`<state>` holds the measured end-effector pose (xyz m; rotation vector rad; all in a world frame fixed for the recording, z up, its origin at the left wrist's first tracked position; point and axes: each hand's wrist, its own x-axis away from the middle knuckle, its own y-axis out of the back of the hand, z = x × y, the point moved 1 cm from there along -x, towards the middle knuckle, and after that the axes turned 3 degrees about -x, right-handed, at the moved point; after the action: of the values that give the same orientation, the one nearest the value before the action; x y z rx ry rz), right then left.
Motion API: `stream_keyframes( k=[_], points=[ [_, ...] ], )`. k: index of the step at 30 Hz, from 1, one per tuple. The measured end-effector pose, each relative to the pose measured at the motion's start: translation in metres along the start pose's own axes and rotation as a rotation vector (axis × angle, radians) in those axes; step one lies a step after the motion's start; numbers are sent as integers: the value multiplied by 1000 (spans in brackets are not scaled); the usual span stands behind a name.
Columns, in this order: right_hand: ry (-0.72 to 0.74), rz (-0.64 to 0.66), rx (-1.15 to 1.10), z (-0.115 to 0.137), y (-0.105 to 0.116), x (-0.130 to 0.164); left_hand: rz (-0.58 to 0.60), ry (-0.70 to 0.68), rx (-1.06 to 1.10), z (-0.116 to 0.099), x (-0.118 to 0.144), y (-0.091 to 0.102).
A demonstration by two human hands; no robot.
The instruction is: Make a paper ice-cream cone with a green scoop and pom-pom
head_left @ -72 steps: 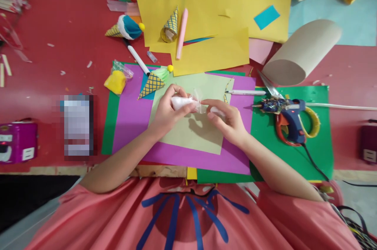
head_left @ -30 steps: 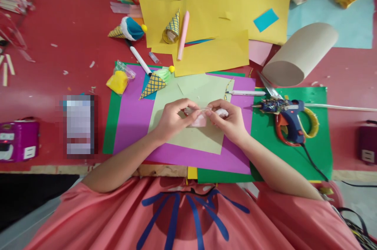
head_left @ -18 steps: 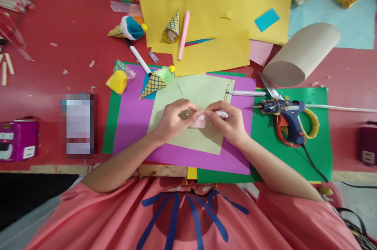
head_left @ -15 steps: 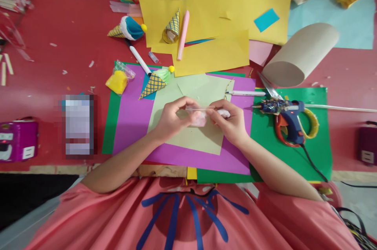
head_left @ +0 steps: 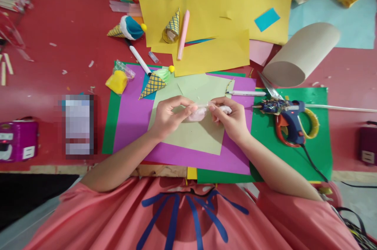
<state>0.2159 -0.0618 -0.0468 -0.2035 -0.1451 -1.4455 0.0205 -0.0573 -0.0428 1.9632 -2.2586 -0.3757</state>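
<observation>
My left hand [head_left: 168, 118] pinches the left upper edge of a small clear plastic bag [head_left: 197, 114] with a pale pink, soft-looking lump inside. My right hand [head_left: 234, 120] grips the bag's other side between thumb and forefinger. A whitish lump [head_left: 226, 109] shows at the right fingers; whether it is part of the bag I cannot tell. Both hands hover over a pale green sheet [head_left: 203, 140] on a purple sheet [head_left: 179, 157]. Beyond my left hand lies a paper ice-cream cone [head_left: 153, 85] with a green top and yellow ball.
A glue gun [head_left: 290, 114] with its cord lies right, beside a marker [head_left: 247, 93] and a cardboard tube [head_left: 300, 55]. A yellow lump in plastic [head_left: 117, 82] and a blurred-out phone [head_left: 78, 124] are left. Further back lie a blue-topped cone [head_left: 129, 28] and yellow sheets [head_left: 212, 53].
My left fingers have shifted their pinch along the bag's upper edge, and the bag's lower part looks rounder now. The right hand stays nearly in place.
</observation>
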Motion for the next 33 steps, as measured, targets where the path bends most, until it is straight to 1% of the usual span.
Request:
stream_keyframes(
  k=[4,7,9,13,16,18,21,24,28,31,32,33],
  points=[
    [40,25,5,0,1,2,26,-40,-52,-4,0,-1],
    [88,38,60,3,-1,5,84,-64,-116,-8,0,-4],
    [132,51,110,5,-4,8,115,-115,-159,-11,0,-6],
    [224,44,217,8,-7,11,105,-244,-207,-13,-1,-7],
    [242,43,247,7,-7,11,105,-325,-225,-13,-1,-7],
    [237,61,246,7,-7,11,102,-360,-232,-12,-1,-8],
    [240,101,220,8,-6,10,93,-377,-247,-13,-1,-8],
    [244,98,184,11,-4,11,101,-339,-242,-15,-3,-4],
    [164,48,76,12,-1,11,74,-198,-174,-16,-7,4],
    [126,31,19,10,0,10,77,-140,-119,-14,-9,9],
    [122,32,13,9,1,10,66,-125,-97,-12,-10,11],
    [124,33,10,9,1,9,29,-113,-67,-11,-12,14]
  ],
)
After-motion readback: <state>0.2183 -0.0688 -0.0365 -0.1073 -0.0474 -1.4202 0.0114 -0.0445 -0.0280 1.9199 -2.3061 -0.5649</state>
